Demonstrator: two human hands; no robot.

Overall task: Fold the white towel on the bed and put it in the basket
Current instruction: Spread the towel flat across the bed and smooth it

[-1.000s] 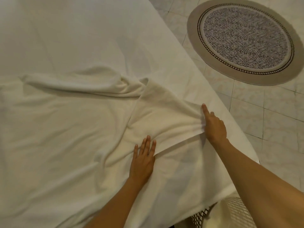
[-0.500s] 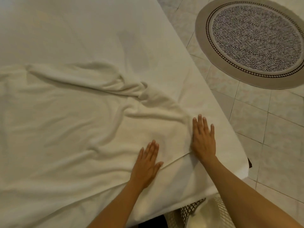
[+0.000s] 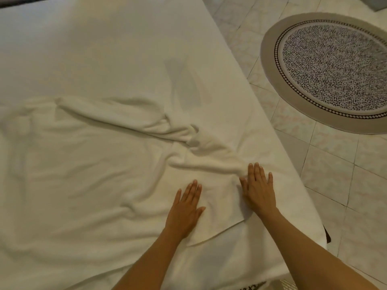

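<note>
- At the bottom edge of the frame, a sliver of woven basket [image 3: 287, 284] showed below the bed corner, mostly cut off; its contents could not be made out.
- Two bare forearms rose from the lower centre and lower right, both cropped by the frame.
- The left hand [image 3: 185, 210] lay flat, palm down, fingers extended and grasping nothing, resting on the white towel [image 3: 100, 174] at lower centre.
- The right hand [image 3: 258, 189] lay just to the right of it, also open and flat, pressing the towel's right side with nothing clenched.
- Between and below the hands, a folded-over flap of towel ended in a corner near the lower centre.
- The towel spread leftward across the middle of the frame, rumpled, its left part cut off by the frame edge; a rolled ridge ran from the middle left toward the centre.
- The towel and the bed [image 3: 125, 49] sheet were nearly the same white, so the towel's far edge was hard to separate from the sheet.
- The bed filled the left and upper left, its edge running diagonally to the lower right.
- Pale floor tiles [image 3: 335, 164] occupied the right side.
- A round patterned rug [image 3: 335, 70] lay at upper right, partly cropped.
</note>
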